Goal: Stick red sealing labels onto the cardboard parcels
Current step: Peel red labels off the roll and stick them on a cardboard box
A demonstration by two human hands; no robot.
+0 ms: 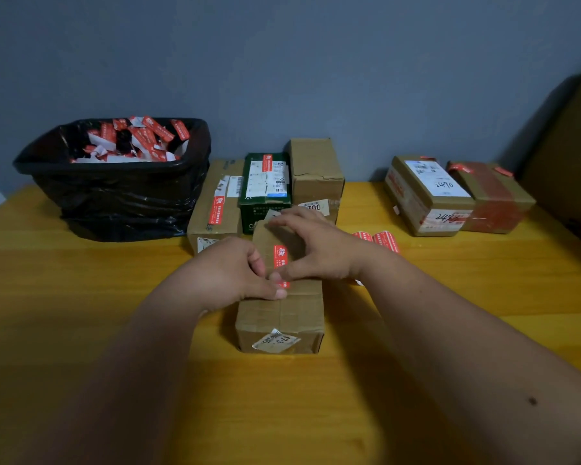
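A brown cardboard parcel lies lengthwise in the middle of the yellow table. A red sealing label sits on its top, running toward me. My left hand rests on the parcel's left side, thumb and forefinger pressing the label's near end. My right hand lies over the parcel's far top, its thumb pressing beside the label's lower part. The label's near end is partly hidden under my fingers. Two rolls of red labels lie just right of my right wrist.
A black-lined bin full of red and white label scraps stands at the back left. Behind the parcel stand a labelled brown box, a green box and a plain carton. Two labelled parcels sit at the back right.
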